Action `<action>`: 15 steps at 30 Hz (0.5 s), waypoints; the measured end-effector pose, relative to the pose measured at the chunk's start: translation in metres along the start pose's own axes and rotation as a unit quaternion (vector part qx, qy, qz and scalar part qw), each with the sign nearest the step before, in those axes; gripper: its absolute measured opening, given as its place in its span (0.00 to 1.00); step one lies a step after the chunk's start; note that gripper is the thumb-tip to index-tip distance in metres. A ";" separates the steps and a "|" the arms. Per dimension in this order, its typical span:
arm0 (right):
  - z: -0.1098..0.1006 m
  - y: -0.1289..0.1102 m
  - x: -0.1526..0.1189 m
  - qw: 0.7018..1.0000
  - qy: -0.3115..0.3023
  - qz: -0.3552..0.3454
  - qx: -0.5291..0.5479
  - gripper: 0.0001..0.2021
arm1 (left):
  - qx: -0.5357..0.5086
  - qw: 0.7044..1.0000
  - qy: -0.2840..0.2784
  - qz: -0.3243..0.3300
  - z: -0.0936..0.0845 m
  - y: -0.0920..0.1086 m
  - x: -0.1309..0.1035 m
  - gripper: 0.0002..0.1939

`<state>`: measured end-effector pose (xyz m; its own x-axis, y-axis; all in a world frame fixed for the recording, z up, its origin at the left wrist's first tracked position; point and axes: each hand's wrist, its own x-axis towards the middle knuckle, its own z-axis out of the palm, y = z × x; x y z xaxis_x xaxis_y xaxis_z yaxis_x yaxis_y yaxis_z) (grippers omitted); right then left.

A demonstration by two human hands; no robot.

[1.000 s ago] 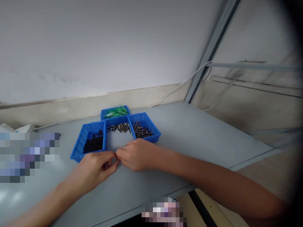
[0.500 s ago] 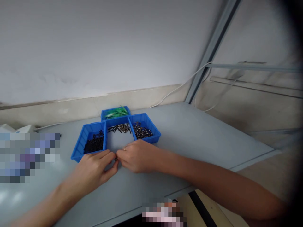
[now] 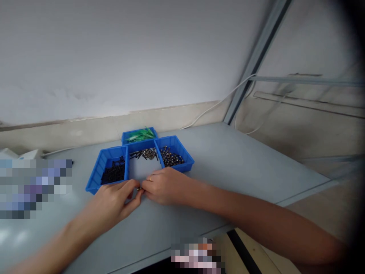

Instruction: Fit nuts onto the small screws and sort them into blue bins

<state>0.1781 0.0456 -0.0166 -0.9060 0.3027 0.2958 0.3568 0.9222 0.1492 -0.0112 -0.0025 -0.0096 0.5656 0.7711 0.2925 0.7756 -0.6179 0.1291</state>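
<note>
My left hand [image 3: 118, 199] and my right hand [image 3: 165, 186] meet fingertip to fingertip just in front of the blue bins. Pinched between them is a small metal piece [image 3: 139, 188], too small to make out fully. Black screw-like parts [image 3: 114, 171] lie in the left blue bin [image 3: 94, 173], behind my left hand. The right blue bin [image 3: 186, 158] holds small shiny metal parts [image 3: 171, 156]. Green pieces [image 3: 141, 135] fill the rear blue bin [image 3: 124, 139]. A loose pile of dark and metallic parts [image 3: 146, 153] sits between the bins.
The grey table [image 3: 216, 152] runs back to the wall. A metal frame post [image 3: 251, 70] rises at the right rear, with a white cable [image 3: 209, 108] beside it. White objects [image 3: 28, 155] stand at the left; blurred areas cover the left side and front edge.
The fingers of both hands have shifted slightly upward, and a bit more of the small metal piece shows between them. The bins have not moved.
</note>
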 end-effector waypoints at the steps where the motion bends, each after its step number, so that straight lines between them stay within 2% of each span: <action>1: 0.001 -0.001 0.000 1.000 0.001 0.005 0.005 0.08 | -0.003 1.000 0.000 0.004 0.000 0.000 0.000 0.12; 9: 0.002 -0.003 0.002 0.999 -0.006 0.033 0.037 0.08 | -0.006 1.000 0.012 0.003 -0.004 0.000 0.000 0.10; 15: 0.003 -0.004 0.003 0.993 -0.009 0.056 0.102 0.08 | 0.007 0.999 0.038 -0.003 -0.002 0.000 0.000 0.09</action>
<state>0.1731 0.0440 -0.0195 -0.8682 0.4085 0.2816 0.4034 0.9116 -0.0784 -0.0117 -0.0033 -0.0073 0.5393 0.7602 0.3623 0.7825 -0.6114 0.1181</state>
